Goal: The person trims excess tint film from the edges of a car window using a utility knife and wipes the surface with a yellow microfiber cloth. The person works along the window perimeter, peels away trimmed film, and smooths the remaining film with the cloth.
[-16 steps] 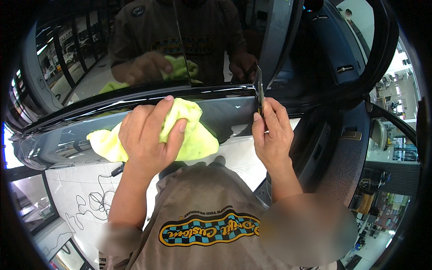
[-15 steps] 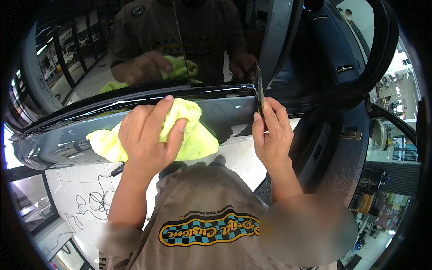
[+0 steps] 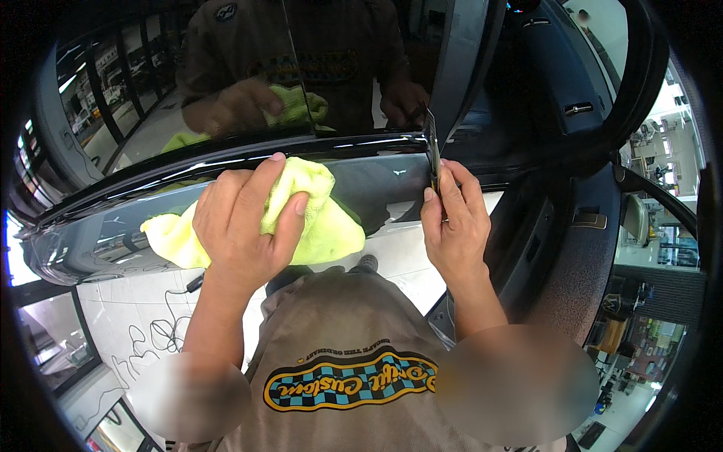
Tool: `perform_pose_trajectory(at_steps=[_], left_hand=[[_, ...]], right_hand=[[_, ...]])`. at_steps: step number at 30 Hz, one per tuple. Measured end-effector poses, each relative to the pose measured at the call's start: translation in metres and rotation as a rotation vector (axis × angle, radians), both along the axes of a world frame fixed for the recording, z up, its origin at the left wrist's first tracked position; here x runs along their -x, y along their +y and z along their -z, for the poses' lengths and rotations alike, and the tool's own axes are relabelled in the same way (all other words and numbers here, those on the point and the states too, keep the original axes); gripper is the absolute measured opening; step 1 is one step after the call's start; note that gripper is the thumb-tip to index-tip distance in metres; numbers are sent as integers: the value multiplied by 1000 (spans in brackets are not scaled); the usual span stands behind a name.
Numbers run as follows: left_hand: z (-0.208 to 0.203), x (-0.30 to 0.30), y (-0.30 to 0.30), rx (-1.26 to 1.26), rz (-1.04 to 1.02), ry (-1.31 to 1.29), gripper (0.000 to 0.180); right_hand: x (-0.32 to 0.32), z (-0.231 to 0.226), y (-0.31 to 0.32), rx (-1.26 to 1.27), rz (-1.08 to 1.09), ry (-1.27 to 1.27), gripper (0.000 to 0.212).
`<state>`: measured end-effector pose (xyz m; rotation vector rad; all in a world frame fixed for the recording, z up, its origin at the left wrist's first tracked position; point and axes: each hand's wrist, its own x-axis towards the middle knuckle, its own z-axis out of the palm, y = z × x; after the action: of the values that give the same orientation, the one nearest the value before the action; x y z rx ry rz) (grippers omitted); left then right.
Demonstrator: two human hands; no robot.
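My left hand (image 3: 245,218) is closed on a bright yellow-green microfiber cloth (image 3: 331,230). Bunched between thumb and fingers, the cloth rests against a glossy dark car door (image 3: 380,181), just below the black window trim (image 3: 361,145). At the door's right end, my right hand (image 3: 458,215) pinches a thin, dark, flat card-like piece (image 3: 433,147) between thumb and fingers. That piece stands upright, seen nearly edge-on, close to the trim's end; whether it touches the trim I cannot tell. The dark window (image 3: 226,83) above mirrors both hands and the cloth.
On the right, a car door (image 3: 580,256) stands open, with the dark blue dashboard (image 3: 557,75) beyond it. A black cable (image 3: 162,328) lies loosely coiled on the pale tiled floor (image 3: 105,305) at lower left. Farther right are cluttered shelves (image 3: 651,346).
My left hand and the cloth have shifted slightly left and up along the door. The right hand keeps its pinch at nearly the same spot.
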<state>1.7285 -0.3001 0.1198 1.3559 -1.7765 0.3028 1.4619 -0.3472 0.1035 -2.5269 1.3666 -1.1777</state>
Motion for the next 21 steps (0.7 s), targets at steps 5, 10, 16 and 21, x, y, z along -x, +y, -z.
perform_pose_trajectory(at_steps=[5,10,16,21], left_hand=[[0,0,0,7,6,3,41],[1,0,-1,15,9,3,41],[2,0,0,16,8,6,41],[2,0,0,10,4,5,41]], right_hand=[[2,-3,6,-52,25,28,41],[4,-3,9,-65,30,40,42],[7,-4,11,-93,17,42,44],[8,-4,12,-95,11,55,45]])
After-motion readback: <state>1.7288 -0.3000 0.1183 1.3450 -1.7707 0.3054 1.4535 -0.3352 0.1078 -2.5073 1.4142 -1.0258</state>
